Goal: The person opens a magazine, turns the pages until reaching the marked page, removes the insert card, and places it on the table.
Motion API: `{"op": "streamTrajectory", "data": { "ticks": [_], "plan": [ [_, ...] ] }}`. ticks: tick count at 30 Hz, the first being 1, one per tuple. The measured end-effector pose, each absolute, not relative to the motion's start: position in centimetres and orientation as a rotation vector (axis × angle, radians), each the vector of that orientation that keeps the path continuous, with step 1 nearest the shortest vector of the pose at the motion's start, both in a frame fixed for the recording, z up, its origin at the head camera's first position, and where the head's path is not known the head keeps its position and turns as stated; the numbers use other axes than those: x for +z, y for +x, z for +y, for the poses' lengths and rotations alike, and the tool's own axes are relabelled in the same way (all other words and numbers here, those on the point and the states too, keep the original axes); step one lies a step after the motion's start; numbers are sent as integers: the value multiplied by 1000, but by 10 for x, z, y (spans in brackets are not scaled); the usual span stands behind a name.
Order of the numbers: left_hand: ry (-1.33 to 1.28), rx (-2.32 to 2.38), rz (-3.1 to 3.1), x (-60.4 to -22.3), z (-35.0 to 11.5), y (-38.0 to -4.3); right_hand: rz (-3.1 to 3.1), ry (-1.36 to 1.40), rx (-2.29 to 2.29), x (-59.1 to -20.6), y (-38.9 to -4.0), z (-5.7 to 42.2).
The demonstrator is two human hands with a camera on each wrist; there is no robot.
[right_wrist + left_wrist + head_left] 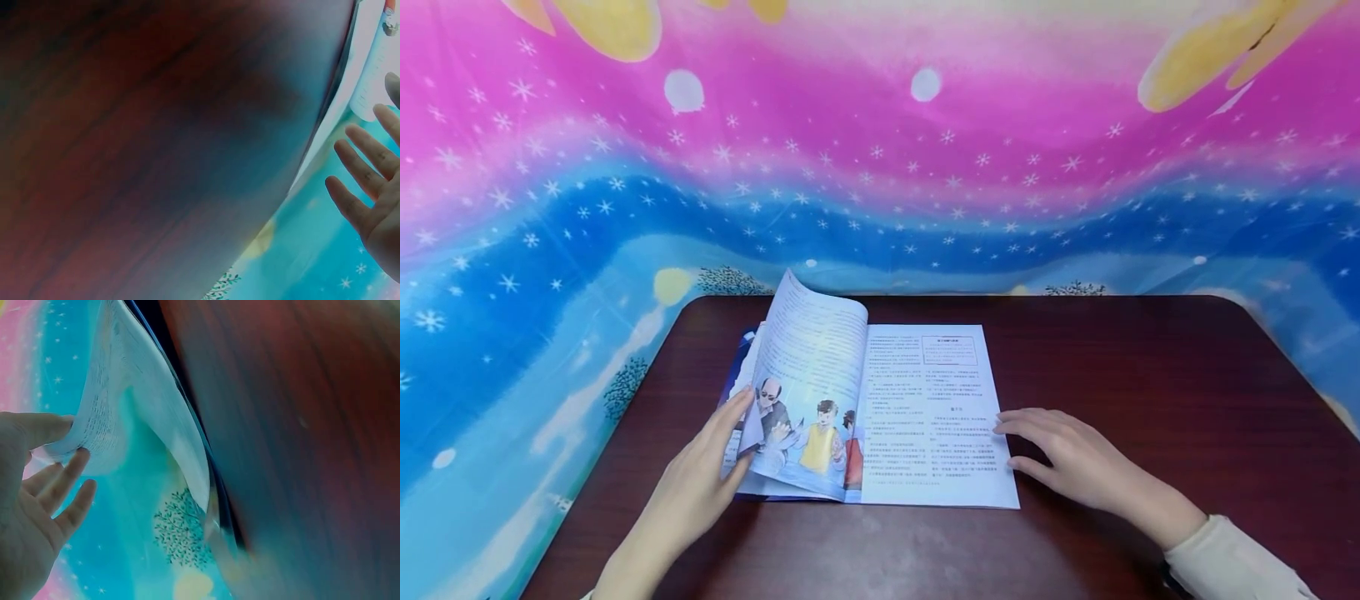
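An open magazine (pixel 940 433) lies on the table, its right page printed with columns of text. At its left side a page (pixel 820 350) stands lifted and curved, with text above and a drawing of people below. My left hand (pixel 700 467) pinches the outer edge of this page between thumb and fingers; the left wrist view shows the thumb (pixel 53 428) on one side of the paper. Beside the magazine's right edge is my right hand (pixel 1067 454), its fingertips at the page border. In the right wrist view its fingers (pixel 365 150) are spread and hold nothing.
The dark brown wooden table (pixel 1150 367) has rounded far corners. Behind it and along its sides hangs a pink and blue cloth (pixel 850 167) with snowflakes. Light sleeve fabric (pixel 1232 558) covers the right forearm.
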State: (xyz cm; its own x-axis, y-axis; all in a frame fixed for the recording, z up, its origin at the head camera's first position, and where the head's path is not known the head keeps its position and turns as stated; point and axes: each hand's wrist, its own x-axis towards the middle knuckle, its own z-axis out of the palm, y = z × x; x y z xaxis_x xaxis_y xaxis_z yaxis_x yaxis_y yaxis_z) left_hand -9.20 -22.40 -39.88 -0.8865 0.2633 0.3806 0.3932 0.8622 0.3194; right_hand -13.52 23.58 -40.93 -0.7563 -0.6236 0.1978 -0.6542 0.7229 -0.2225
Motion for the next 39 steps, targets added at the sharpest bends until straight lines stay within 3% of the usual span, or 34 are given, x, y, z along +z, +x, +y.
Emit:
{"op": "streamTrajectory", "data": {
  "ticks": [19, 39],
  "plan": [
    [-296, -595, -3007, -405, -242, -87, -2971, 1081, 427, -417, -126, 240],
    [-265, -249, -3097, -415, -260, -97, -3041, 1109, 424, -417, -128, 236]
  ]
}}
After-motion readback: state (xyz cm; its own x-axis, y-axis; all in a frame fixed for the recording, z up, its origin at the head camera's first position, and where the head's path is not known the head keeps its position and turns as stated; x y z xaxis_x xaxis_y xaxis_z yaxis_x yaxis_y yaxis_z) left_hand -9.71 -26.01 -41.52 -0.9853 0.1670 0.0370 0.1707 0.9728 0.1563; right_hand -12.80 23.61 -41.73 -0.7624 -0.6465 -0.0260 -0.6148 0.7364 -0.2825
